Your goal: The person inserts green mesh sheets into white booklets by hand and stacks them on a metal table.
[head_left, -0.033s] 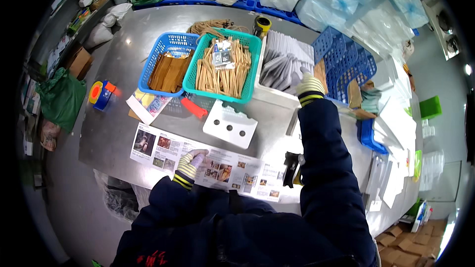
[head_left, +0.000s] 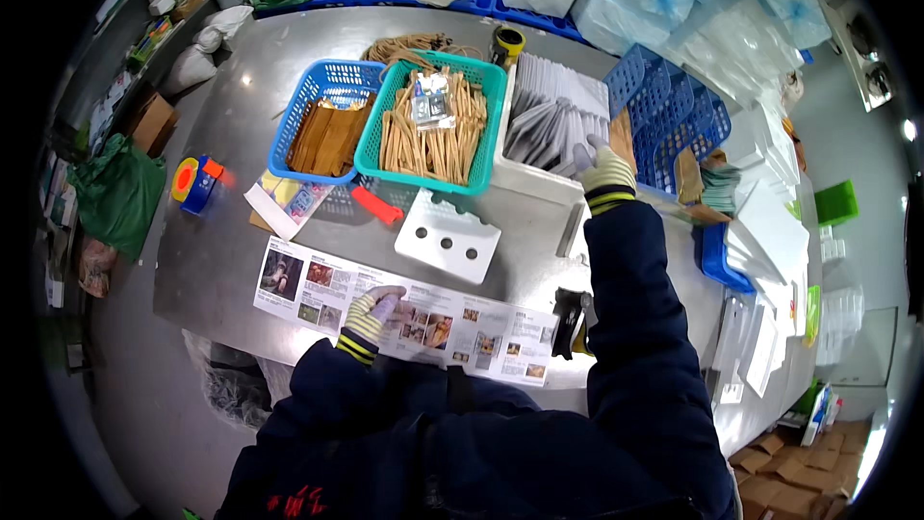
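A long printed leaflet [head_left: 443, 326] with small photos lies unfolded along the table's near edge. My left hand [head_left: 372, 313], in a striped knit glove, rests on its middle with the fingers loosely bent. To the right, my gloved right hand [head_left: 608, 171] reaches to the near right corner of a white box [head_left: 539, 178]. Its fingers are apart, and nothing shows in them. Inside that box stand many folded white papers [head_left: 551, 130], some leaning over close to my fingertips.
A green basket [head_left: 494, 101] holds wooden sticks, beside a blue basket [head_left: 279, 149] with brown packets. Nearer lie a white block with holes [head_left: 423, 248], a red-handled tool [head_left: 377, 205] and a black tool [head_left: 568, 313]. A tape dispenser [head_left: 197, 185] stands left, blue racks [head_left: 664, 101] right.
My right hand has drawn slightly back toward me from the papers, and its fingers show more apart. My left hand stays on the leaflet.
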`<act>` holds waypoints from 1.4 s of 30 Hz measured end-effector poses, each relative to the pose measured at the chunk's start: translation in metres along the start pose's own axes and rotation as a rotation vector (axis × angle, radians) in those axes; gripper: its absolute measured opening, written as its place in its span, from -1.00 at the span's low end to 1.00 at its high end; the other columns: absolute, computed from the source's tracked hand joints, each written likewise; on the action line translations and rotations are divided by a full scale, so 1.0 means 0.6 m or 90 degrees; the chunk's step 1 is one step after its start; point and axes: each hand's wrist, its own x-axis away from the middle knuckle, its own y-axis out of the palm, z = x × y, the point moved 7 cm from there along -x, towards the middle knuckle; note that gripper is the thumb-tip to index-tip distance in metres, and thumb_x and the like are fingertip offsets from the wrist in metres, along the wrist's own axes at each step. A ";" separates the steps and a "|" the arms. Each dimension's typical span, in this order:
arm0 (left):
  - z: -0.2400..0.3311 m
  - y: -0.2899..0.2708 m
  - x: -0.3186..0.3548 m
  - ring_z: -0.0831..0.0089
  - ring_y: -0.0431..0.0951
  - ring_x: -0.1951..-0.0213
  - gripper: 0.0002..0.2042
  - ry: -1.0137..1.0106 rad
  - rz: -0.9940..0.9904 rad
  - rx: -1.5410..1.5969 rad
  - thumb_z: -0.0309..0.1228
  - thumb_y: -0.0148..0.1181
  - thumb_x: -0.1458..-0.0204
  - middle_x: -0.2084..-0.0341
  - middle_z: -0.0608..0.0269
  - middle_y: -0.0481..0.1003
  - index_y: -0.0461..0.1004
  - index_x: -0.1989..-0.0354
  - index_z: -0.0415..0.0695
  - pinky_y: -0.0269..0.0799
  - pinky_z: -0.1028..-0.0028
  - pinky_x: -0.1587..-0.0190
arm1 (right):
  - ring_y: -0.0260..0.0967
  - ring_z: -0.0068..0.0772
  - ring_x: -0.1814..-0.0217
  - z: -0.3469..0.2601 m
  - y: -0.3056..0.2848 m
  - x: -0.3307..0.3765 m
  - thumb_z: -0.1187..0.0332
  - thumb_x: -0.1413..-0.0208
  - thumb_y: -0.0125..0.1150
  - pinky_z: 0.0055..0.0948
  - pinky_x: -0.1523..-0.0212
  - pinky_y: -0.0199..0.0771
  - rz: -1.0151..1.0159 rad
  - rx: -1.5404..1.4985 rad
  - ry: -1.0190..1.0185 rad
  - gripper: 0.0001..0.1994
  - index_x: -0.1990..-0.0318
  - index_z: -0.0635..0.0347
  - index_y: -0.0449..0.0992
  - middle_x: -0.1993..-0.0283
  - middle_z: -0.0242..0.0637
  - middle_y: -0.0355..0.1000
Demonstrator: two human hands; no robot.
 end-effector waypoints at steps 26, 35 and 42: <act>-0.143 0.253 0.025 0.37 0.47 0.18 -0.43 0.076 -0.304 -0.422 -0.19 0.31 0.09 0.21 0.00 0.46 0.28 0.00 -0.32 0.40 0.44 0.11 | 0.17 0.03 -0.16 0.059 0.127 0.684 0.36 0.16 0.17 -0.13 -0.14 0.19 0.000 -0.045 0.046 -0.38 -0.13 0.34 0.16 -0.11 0.04 0.22; -0.144 0.316 -0.025 0.45 0.47 0.24 -0.54 0.005 -0.277 -0.419 -0.18 0.24 0.02 0.26 0.10 0.51 0.40 0.07 -0.31 0.38 0.48 0.13 | 0.18 0.00 -0.18 -0.062 0.047 0.672 0.32 0.12 0.18 -0.16 -0.14 0.16 -0.059 -0.196 -0.145 -0.39 -0.15 0.27 0.19 -0.14 0.01 0.22; -0.166 0.156 -0.070 0.28 0.47 0.13 -0.56 -0.200 -0.128 -0.454 -0.18 0.22 0.00 0.16 0.13 0.49 0.39 -0.02 -0.15 0.42 0.25 0.15 | 0.24 -0.22 -0.14 0.096 0.257 0.648 0.40 -0.04 0.14 -0.32 -0.10 0.27 -0.218 -0.787 0.404 -0.36 -0.24 0.39 0.02 -0.13 0.08 0.23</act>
